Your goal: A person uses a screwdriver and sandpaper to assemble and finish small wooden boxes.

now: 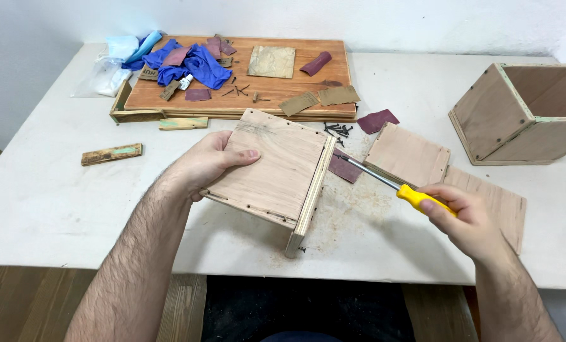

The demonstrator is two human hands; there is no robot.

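The left hand [207, 161] grips the half-built box [276, 174] at mid-table, thumb on its top panel, fingers curled under. Right of the box, the right hand [463, 218] closes around a screwdriver [384, 180], its tip at the box's edge. Loose panels [410, 155] lie beyond.

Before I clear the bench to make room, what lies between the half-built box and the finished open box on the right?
In the head view, between the half-built box and the open box lie a loose wooden panel and the screwdriver.
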